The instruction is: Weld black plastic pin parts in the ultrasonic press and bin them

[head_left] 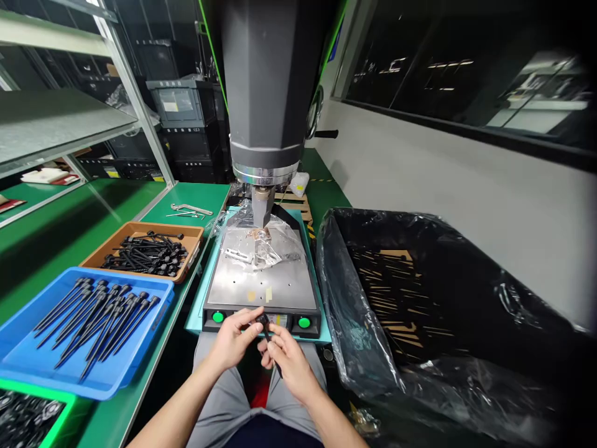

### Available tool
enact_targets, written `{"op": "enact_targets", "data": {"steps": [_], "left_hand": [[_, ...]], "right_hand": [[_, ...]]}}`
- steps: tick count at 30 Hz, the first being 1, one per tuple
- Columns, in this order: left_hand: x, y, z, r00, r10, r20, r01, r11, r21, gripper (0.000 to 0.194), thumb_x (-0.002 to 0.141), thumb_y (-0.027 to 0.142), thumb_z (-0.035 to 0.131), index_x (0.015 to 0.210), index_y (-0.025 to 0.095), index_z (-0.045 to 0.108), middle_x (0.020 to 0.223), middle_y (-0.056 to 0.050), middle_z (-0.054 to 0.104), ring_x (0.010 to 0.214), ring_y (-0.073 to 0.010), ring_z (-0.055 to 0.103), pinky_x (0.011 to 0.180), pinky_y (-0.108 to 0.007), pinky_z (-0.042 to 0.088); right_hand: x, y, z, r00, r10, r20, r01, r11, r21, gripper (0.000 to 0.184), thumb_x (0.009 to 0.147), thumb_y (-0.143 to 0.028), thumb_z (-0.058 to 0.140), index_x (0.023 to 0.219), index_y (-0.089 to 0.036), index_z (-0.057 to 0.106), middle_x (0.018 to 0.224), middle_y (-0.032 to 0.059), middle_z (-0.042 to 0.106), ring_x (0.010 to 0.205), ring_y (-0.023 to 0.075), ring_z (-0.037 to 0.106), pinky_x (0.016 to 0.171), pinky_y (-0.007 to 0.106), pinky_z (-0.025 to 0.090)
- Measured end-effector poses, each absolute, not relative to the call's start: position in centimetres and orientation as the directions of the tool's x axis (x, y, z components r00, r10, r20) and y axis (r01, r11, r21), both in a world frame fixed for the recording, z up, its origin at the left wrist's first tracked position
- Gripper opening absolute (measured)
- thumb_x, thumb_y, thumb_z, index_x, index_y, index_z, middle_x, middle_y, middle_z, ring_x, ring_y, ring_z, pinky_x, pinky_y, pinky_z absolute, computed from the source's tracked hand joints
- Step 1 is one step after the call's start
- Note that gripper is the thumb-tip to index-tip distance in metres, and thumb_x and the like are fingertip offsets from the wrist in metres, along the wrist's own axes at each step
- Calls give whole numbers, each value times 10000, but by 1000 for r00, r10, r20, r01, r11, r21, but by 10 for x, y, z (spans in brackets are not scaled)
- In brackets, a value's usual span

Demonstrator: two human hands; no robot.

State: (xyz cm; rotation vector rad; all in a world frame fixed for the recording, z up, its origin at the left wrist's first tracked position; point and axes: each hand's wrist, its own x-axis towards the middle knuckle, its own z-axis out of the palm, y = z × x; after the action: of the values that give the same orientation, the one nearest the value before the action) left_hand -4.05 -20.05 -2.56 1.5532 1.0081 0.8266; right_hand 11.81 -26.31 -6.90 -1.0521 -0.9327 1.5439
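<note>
In front of the machine base, my two hands hold one black spike-like part [263,323] with a wider head. My left hand [234,338] pinches the head between thumb and fingers. My right hand [288,359] is closed around the shaft, whose lower end shows below the fingers. Beyond them stands a press-like machine [263,81], its metal tip [262,208] pointing down at a fixture wrapped in clear plastic [261,249] on a steel plate [242,286]. Green buttons [304,323] sit at both front corners of the base.
To the left, a blue tray [153,292] carries several long black spikes with heads. An orange-brown tray [198,233] behind it is heaped with black parts. A green-rimmed bin [65,404] is at lower left. Wrenches [191,209] lie behind. At right stands a plastic-lined box [336,280].
</note>
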Motion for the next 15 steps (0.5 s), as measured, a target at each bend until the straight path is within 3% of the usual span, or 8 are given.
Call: {"op": "enact_targets", "data": {"steps": [3, 6, 10, 15], "left_hand": [[-26, -206, -27, 514, 853, 90, 232, -240, 943, 362, 904, 408, 548, 1214, 264, 667, 921, -74, 593, 904, -216, 554, 863, -343, 430], [-12, -209, -36, 538, 833, 129, 205, -278, 938, 407, 893, 408, 569, 1273, 269, 620, 928, -71, 567, 914, -213, 541, 867, -343, 435], [3, -184, -50, 501, 860, 101, 70, -157, 985, 411, 871, 424, 605, 1236, 238, 634, 1109, -99, 573, 960, -210, 560, 890, -355, 449], [32, -126, -52, 587, 809, 21, -276, 175, 945, 490, 818, 380, 692, 1283, 266, 592, 1336, -113, 539, 1278, -288, 446, 1014, -442, 412]], "right_hand": [[119, -256, -63, -50, 969, -242, -444, -239, -864, 593, 853, -618, 569, 1271, -202, 505, 701, -5, 576, 472, 94, 457, 405, 195, 300], [126, -248, -62, 43, 956, -289, -407, -248, -879, 592, 804, -647, 615, 1177, -187, 585, 673, -16, 542, 418, 56, 318, 362, 176, 163], [151, -230, -63, 223, 947, -232, -361, -141, -922, 556, 770, -626, 658, 1112, -190, 615, 745, 5, 579, 463, 71, 369, 379, 185, 242], [181, -194, -51, 316, 927, -201, -378, -71, -923, 549, 705, -509, 746, 1135, -202, 597, 885, 36, 653, 580, 115, 501, 452, 215, 387]]}}
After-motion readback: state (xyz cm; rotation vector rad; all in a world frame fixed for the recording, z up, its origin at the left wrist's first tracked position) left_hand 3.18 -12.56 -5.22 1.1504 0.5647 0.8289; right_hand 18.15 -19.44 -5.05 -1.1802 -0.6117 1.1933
